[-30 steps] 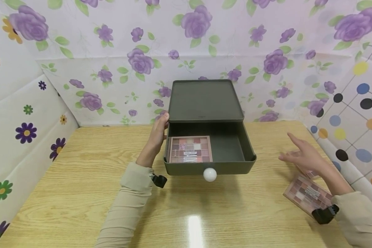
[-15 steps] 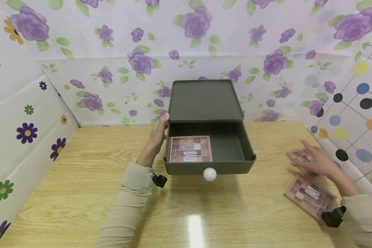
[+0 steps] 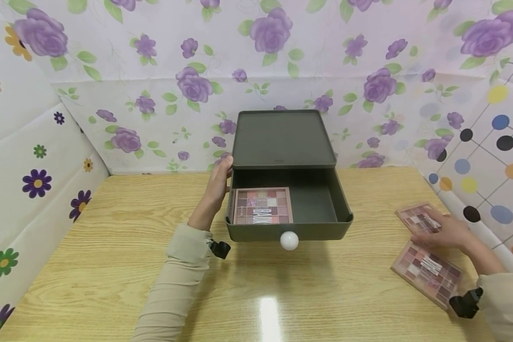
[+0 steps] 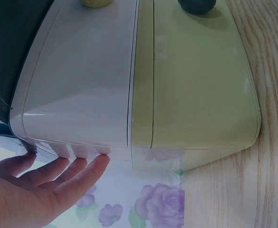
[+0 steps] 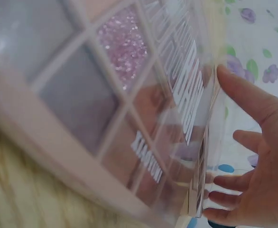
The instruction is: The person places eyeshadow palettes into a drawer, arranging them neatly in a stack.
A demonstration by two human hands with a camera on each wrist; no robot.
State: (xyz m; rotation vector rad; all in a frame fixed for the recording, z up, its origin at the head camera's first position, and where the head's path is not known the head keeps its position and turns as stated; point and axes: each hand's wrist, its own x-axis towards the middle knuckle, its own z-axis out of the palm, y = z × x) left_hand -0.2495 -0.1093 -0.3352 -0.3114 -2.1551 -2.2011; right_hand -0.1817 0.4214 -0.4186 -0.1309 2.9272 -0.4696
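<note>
A dark green drawer (image 3: pixel 320 231) with a white round knob (image 3: pixel 289 241) is pulled out of a small cabinet (image 3: pixel 284 137). At its left lies an eyeshadow palette (image 3: pixel 262 206). My left hand (image 3: pixel 217 186) rests on the cabinet's left side; in the left wrist view its fingertips touch a pale drawer's side (image 4: pixel 77 95). My right hand (image 3: pixel 446 232) lies over an eyeshadow palette (image 3: pixel 415 216) at the right, covering part of it. In the right wrist view its thumb and fingers reach the palette's edge, not plainly curled round it. Another palette (image 3: pixel 427 274) lies nearer.
A yellow-green drawer (image 4: pixel 200 80) shows beside the pale one in the left wrist view. Behind the wooden table (image 3: pixel 132 247) hangs floral cloth (image 3: pixel 154 95), with patterned sheets at both sides.
My right hand has moved right and down onto the far palette on the table. My left hand stays against the cabinet, and the drawer has not moved.
</note>
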